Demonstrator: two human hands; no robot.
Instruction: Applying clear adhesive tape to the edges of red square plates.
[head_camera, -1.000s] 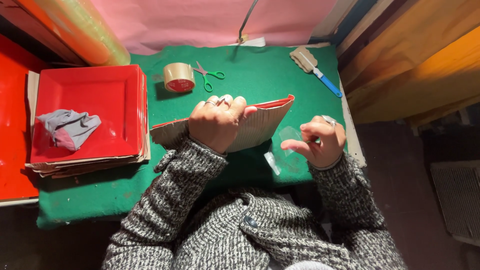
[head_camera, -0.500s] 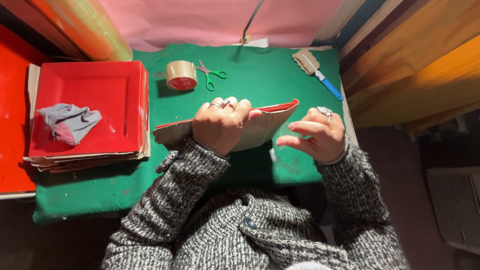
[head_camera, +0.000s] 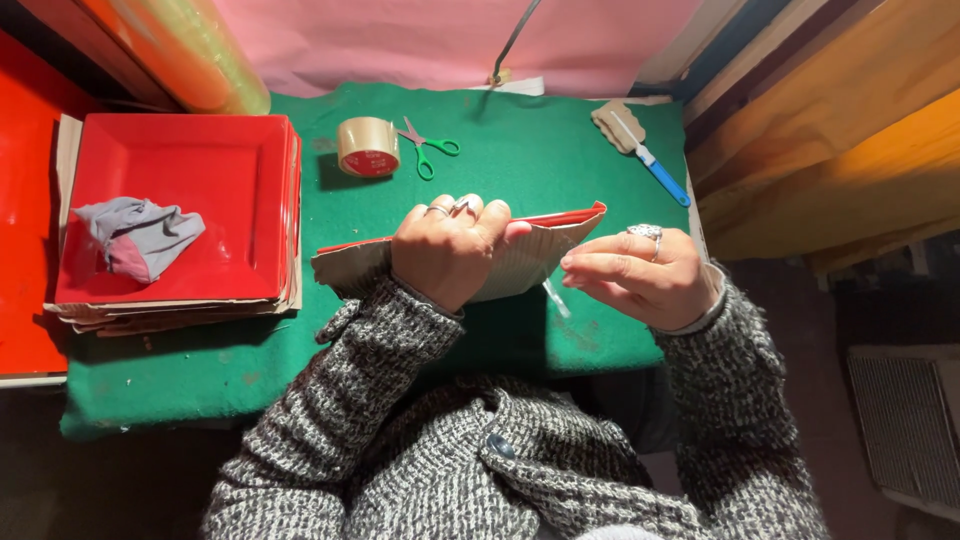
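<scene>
Fingers (head_camera: 470, 215) grip corrugated cardboard tray (head_camera: 540, 250).

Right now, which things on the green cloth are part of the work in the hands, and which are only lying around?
In use:
- cardboard piece with red face, gripped by the left hand
- right hand, at its right end, fingers pinched

Lying about:
- roll of tape
- green scissors
- blue-handled tool
- stack of red trays with a grey cloth
</scene>
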